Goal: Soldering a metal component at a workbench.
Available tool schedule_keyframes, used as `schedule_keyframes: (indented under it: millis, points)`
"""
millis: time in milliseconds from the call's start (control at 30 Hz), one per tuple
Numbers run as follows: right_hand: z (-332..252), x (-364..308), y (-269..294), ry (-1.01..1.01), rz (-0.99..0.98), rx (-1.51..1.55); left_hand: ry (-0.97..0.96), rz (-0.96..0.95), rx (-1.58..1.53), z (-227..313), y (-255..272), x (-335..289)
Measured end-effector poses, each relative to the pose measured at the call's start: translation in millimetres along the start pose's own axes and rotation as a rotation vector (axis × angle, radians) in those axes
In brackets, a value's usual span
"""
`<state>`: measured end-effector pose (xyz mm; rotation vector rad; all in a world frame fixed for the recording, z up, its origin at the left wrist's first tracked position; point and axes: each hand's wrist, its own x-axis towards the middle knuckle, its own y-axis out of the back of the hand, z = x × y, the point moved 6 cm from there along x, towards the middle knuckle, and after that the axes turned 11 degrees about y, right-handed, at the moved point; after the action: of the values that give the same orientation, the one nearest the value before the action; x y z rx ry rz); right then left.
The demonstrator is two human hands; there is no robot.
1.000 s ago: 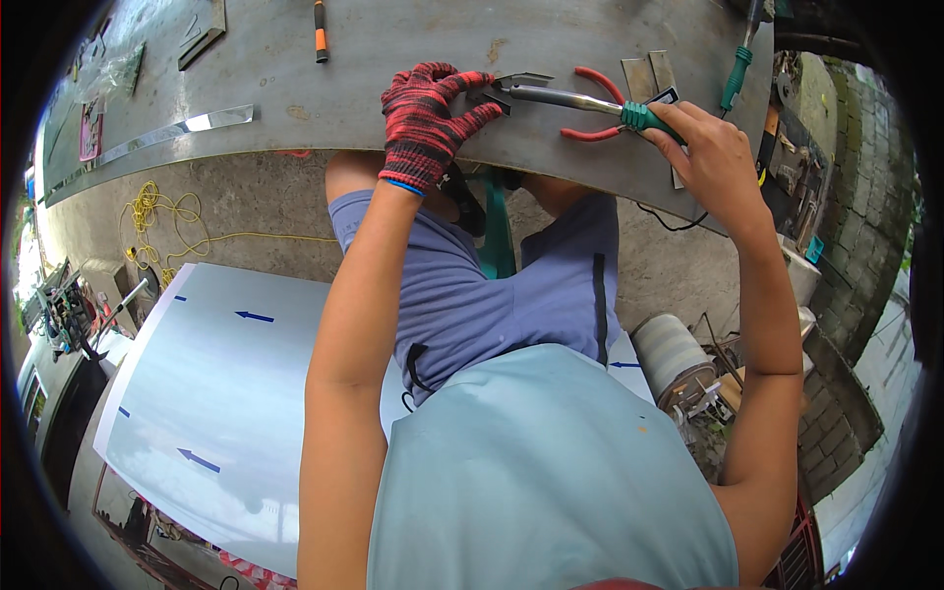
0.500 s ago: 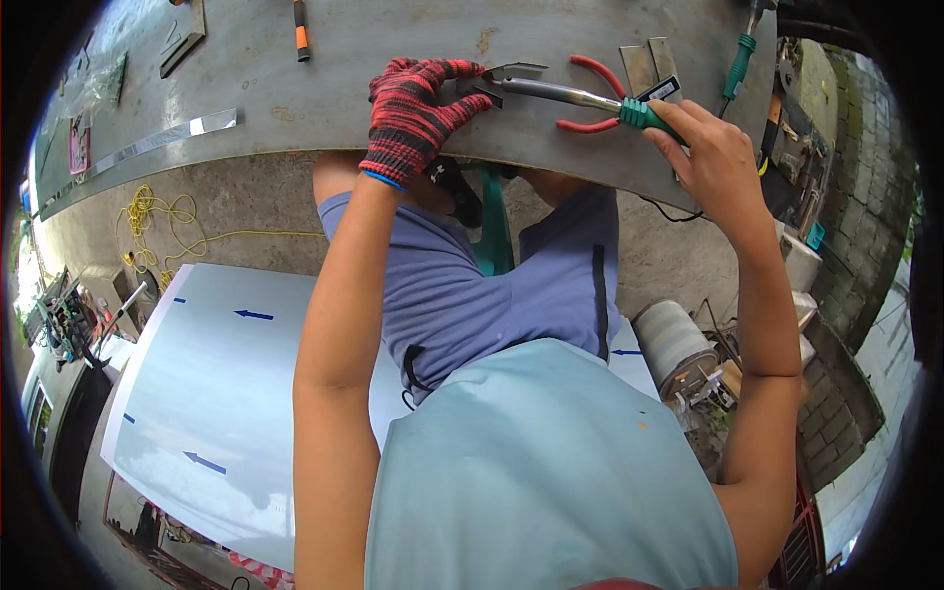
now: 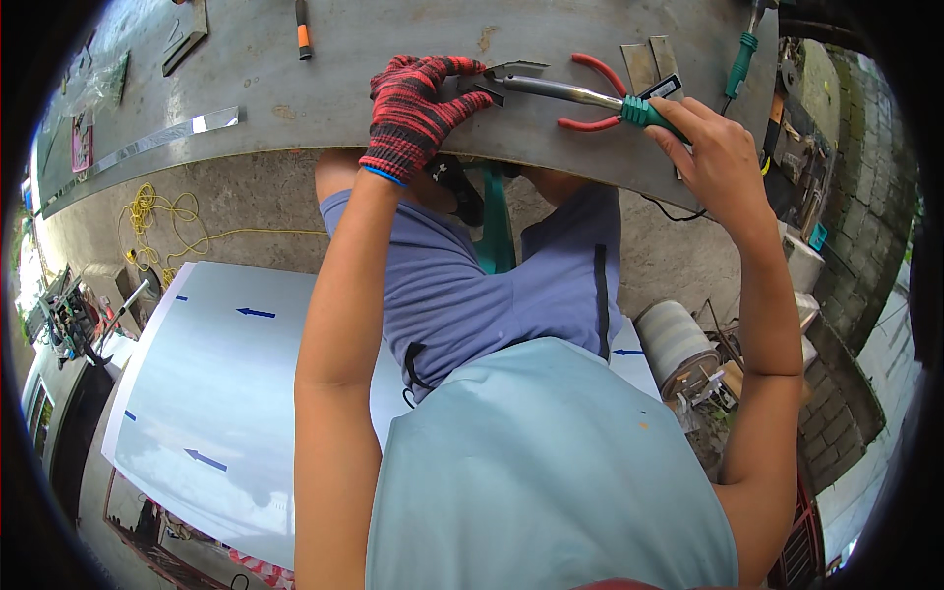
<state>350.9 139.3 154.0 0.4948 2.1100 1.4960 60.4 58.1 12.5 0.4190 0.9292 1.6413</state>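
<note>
Head view: our gloved left hand [image 3: 418, 110], near 12 o'clock, pinches the bent metal piece [image 3: 516, 68] on or just over the table [image 3: 393, 32]. At 2 o'clock our bare right hand [image 3: 723, 152] grips a green-handled tool [image 3: 590, 98], its shaft reaching the piece. Since half a second ago, almost nothing has shifted; we judge the work steadied.

Left hand [image 3: 418, 108] gloved in red-black knit, index and thumb pointing right, tips apart, other fingers bunched behind. Left forearm [image 3: 342, 285] bare, runs up and slightly right from the elbow, arm close to straight. Right hand [image 3: 713, 152] bare, fingers curled in a grip, thumb on the near side, knuckles up. Right wrist [image 3: 752, 231] angles the hand left; right forearm [image 3: 770, 305] near vertical, elbow out wide.
</note>
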Motion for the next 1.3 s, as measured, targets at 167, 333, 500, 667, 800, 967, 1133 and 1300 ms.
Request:
schedule_keyframes:
  millis: [167,333,500,667,800,967,1133,1300]
  points:
    - [0.7,-0.2,0.6,-0.019,-0.012,0.009,0.013,-0.026,-0.003,-0.2,-1.4,0.7]
    - [0.0,0.4,1.8,-0.014,-0.008,0.010,-0.020,-0.004,-0.011,0.2,-0.9,0.1]
    - [0.4,0.3,1.4,0.003,0.002,0.001,-0.065,-0.007,-0.053,1.6,-0.4,0.8]
    - [0.0,0.4,1.6,0.005,-0.003,-0.007,-0.072,-0.023,-0.042,5.5,1.5,0.5]
    - [0.1,1.9,1.2,0.008,-0.003,-0.019,-0.086,0.004,-0.052,3.3,2.0,-0.3]
    - [0.6,1.3,1.6,0.012,-0.002,-0.016,-0.114,0.017,-0.070,2.1,0.4,-0.5]
    - [0.8,1.4,1.8,0.017,0.003,-0.020,-0.185,0.078,-0.045,3.9,0.8,-2.5]
    - [0.0,2.2,2.1,0.010,-0.004,-0.019,-0.222,0.122,-0.008,2.2,-0.3,-3.3]
